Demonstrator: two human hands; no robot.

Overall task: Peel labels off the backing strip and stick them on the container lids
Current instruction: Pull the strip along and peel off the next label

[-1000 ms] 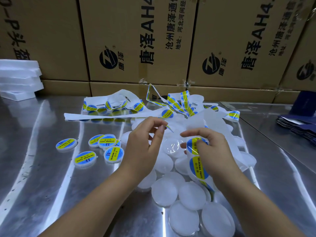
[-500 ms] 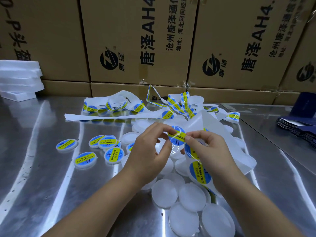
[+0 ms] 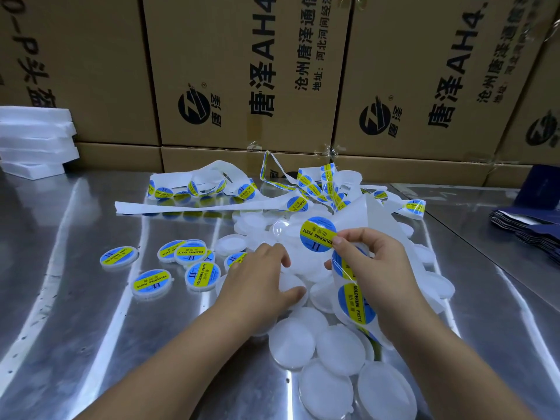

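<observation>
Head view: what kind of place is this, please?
Probably a packing bench in a small factory or warehouse: printed cardboard cartons stacked behind a metal table, a pile of unlabelled white lids, and long strips of soldering paste labels.

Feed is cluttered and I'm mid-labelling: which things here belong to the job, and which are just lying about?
Job: peeled label in right hand, backing strip, plain lids under left hand, labelled lids, spare label strips.
Lying about: cardboard boxes, white foam stack, dark blue stack.
</observation>
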